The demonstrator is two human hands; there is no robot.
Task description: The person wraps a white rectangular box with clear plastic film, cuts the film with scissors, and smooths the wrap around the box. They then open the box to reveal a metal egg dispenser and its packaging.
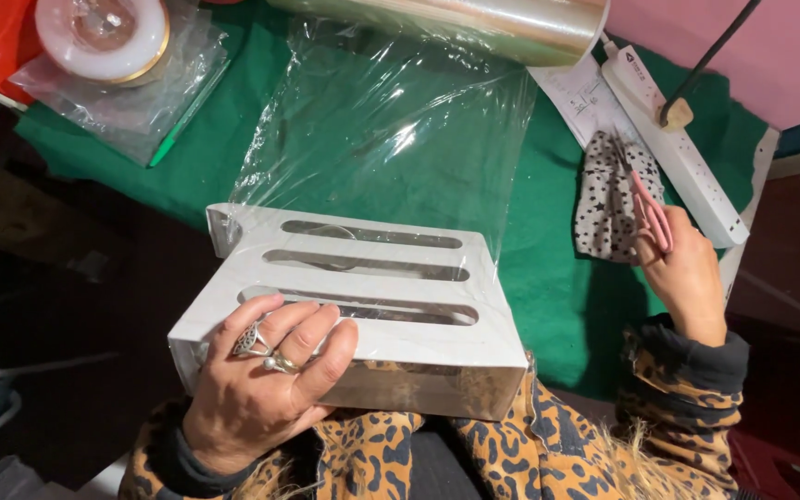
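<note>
The box (354, 306), a white carton with three long slots in its top face, lies at the near edge of the green table (548, 296), tipped a little toward the person's lap and partly over it. Clear film (381, 130) runs from the roll (474, 23) at the far edge down over the cloth and across the box's top, so the box sits at the loose end of the sheet, where the film can be drawn around it. The left hand (266, 380) lies flat on the near left corner of the box, fingers spread and pressing down rather than closed around anything; held that way it seems to pin both carton and film against the body. The right hand (687, 273) is well apart to the right, closed around pink-handled scissors (650, 208), whose blades point away toward a spotted cloth (608, 194); the blades are mostly lost against that pattern, so I cannot tell whether they are parted. Just beyond lies a white power strip (678, 148) with a plug in it, on a printed sheet of paper. At the far left a reel of tape (104, 32) rests on a clear bag.
</note>
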